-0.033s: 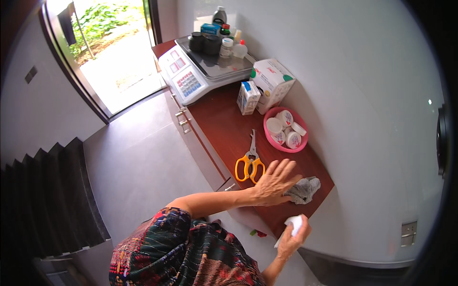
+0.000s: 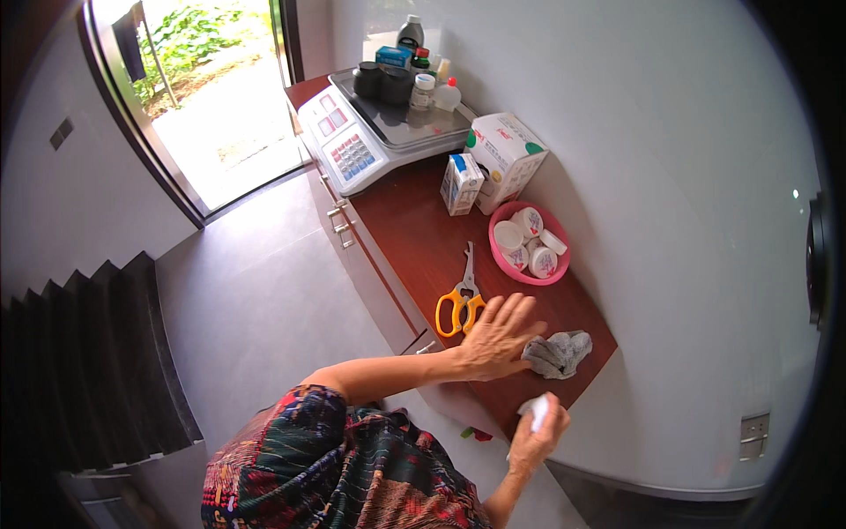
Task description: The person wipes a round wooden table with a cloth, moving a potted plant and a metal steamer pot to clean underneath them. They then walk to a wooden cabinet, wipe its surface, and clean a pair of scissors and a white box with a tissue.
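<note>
I saw the left hand (image 2: pixel 498 341) spread wide by the rag (image 2: pixel 564 354), maybe for balance; the right hand (image 2: pixel 538 438) gripped a white wad (image 2: pixel 537 411).

Toward the doorway, you have a white electronic scale with a keypad (image 2: pixel 352 157), carrying two squat black jars (image 2: pixel 397 86), a small blue box (image 2: pixel 393 57) and a grey bottle with a pale cap (image 2: pixel 410 35). Just beside it, you see a large white cardboard box with green spots (image 2: pixel 504 159) and a small white-and-blue carton (image 2: pixel 461 187). Near these, your round pink bowl (image 2: pixel 557 273) holds white, round-lidded containers (image 2: pixel 508 235). Outside, you can see leafy green plants (image 2: pixel 196 40).
</note>
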The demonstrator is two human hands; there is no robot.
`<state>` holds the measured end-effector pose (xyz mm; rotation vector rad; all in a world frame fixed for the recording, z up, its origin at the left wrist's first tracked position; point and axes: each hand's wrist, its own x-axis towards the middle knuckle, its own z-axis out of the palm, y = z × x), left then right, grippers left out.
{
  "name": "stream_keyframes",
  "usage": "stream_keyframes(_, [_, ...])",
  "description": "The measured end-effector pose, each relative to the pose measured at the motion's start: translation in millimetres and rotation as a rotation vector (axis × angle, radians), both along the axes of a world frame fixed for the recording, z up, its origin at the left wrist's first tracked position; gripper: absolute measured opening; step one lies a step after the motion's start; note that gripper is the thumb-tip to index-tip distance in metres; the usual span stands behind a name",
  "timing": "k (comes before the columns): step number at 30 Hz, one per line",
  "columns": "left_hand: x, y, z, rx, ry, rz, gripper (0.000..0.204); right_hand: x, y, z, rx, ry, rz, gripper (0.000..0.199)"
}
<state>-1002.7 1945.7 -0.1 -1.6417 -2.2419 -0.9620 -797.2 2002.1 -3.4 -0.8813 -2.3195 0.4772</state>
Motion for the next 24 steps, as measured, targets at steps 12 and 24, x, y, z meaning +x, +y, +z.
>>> stream_keyframes(12, [-42.2,-58.1,-20.8,-0.073,0.029,0.370,0.054,-53.2,-22.1,-3.9,0.286,-0.162,0.306,0.051])
stream_keyframes(24, [-99.4,-96.1,-16.3,-0.009,-0.009,-0.029,0.032,-106.8,-44.1,-1.3,0.273,-0.066,0.237,0.055])
